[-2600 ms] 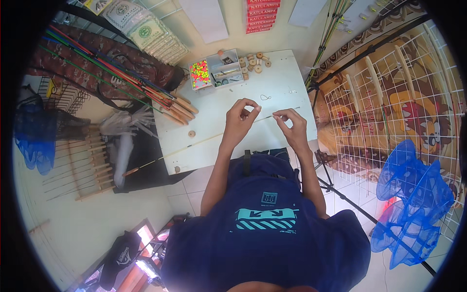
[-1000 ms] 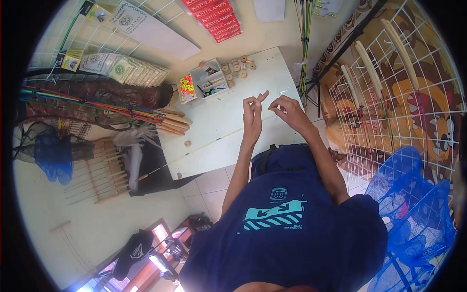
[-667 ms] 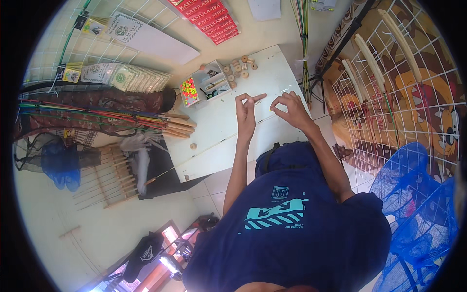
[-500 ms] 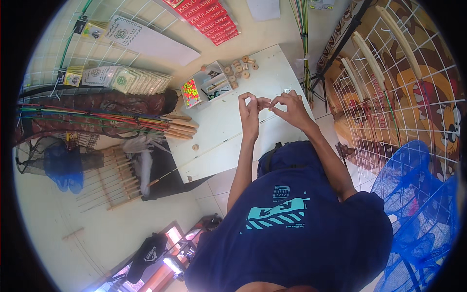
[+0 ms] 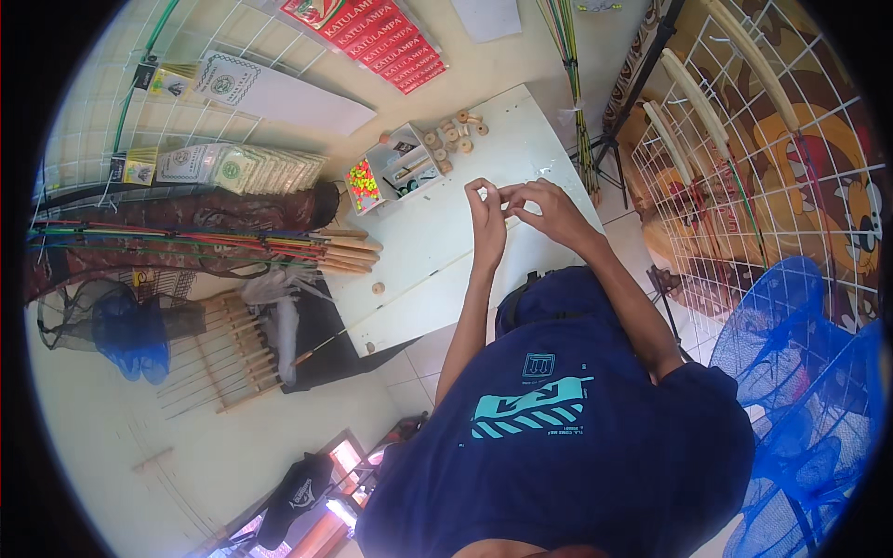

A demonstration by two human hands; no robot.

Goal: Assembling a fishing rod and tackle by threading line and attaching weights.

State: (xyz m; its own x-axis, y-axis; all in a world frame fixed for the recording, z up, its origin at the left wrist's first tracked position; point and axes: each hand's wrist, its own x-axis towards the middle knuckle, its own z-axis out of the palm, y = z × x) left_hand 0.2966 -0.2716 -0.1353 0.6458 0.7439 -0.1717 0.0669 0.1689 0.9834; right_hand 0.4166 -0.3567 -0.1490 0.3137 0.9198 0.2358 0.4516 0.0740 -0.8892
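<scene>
Above the near half of the white table (image 5: 419, 270), my left hand (image 5: 488, 221) and my right hand (image 5: 558, 216) meet with their fingertips together. Both hands are closed in a pinch. Whatever lies between the fingers is too small and hidden to name. Beyond my hands, on the far part of the table, lies a group of wooden spools (image 5: 453, 133). To their left stands a white compartment box (image 5: 384, 147), with bright pink, yellow and orange small pieces (image 5: 363, 184) in one section.
A thin rod (image 5: 417, 286) lies across the table near a single spool (image 5: 378, 288). Bundled rods with wooden handles (image 5: 349, 252) jut in from the left. On the right are blue nets (image 5: 791, 372) and a white wire grid (image 5: 735, 158); a dark stand (image 5: 609, 149) rises behind the table.
My hands have drawn closer together, the right one shifting slightly left so that the fingers overlap more. The whole view has tilted a little.
</scene>
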